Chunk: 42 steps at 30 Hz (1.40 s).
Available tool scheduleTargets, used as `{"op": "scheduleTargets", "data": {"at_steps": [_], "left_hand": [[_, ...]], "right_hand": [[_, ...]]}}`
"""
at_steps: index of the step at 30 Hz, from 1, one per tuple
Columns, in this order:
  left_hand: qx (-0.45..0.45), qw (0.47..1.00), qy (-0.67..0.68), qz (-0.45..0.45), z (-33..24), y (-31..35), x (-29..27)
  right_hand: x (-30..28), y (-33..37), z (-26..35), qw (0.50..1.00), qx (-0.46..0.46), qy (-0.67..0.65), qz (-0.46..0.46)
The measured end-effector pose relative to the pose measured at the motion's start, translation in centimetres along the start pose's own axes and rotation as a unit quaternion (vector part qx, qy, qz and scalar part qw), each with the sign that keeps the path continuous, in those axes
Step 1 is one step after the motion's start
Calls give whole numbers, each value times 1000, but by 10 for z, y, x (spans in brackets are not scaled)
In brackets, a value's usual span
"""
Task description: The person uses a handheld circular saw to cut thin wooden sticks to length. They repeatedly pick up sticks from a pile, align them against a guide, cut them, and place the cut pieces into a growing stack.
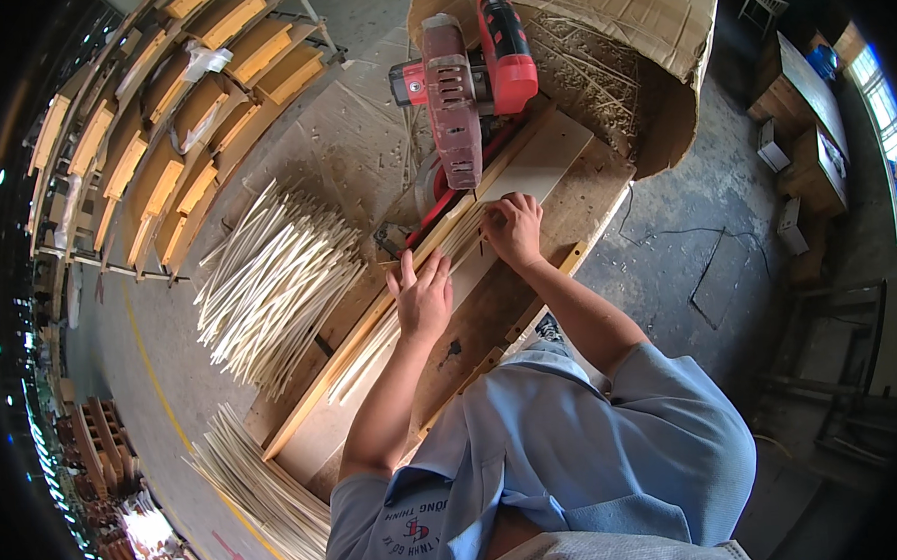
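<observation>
Thin pale wooden sticks (368, 361) lie in a small bundle along a wooden fence (346, 337) on the workbench. My left hand (425, 299) rests over them with its fingers stretched out, pressing toward the fence. Farther along to the right, my right hand (514, 229) has its fingers curled down on the sticks, close to the saw. A red and black miter saw (453, 115) with a dusty slotted guard stands just beyond both hands. Its blade is mostly hidden by the guard. Under the sticks runs a pale flat board (473, 269).
A large pile of sticks (278, 282) lies left of the fence, with another stack (262, 488) lower down. Behind the saw, a cardboard box (658, 31) holds offcuts and sawdust. A rack of curved wooden parts (177, 142) stands far left; a cable (687, 232) crosses the floor at right.
</observation>
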<state>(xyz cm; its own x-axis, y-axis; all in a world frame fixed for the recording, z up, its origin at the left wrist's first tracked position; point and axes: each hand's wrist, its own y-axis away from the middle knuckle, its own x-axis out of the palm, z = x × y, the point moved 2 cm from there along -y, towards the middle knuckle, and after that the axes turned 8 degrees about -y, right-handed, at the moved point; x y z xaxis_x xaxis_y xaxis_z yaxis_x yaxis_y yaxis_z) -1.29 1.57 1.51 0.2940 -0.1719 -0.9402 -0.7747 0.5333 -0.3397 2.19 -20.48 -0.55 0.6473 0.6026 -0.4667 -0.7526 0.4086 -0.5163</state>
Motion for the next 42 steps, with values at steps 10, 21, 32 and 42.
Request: {"op": "scheduleTargets", "data": {"at_steps": [10, 21, 32, 42], "left_hand": [[-1, 1000, -7, -14, -1, -1, -2], [3, 1000, -1, -21, 0, -1, -2], [2, 1000, 5, -30, -1, -2, -3], [4, 1000, 3, -23, -1, -2, -3]], "right_hand": [[2, -1, -4, 1000, 15, -4, 11], [3, -1, -6, 1000, 5, -6, 7], [2, -1, -7, 1000, -3, -8, 16], [1, -1, -6, 1000, -8, -11, 27]]}}
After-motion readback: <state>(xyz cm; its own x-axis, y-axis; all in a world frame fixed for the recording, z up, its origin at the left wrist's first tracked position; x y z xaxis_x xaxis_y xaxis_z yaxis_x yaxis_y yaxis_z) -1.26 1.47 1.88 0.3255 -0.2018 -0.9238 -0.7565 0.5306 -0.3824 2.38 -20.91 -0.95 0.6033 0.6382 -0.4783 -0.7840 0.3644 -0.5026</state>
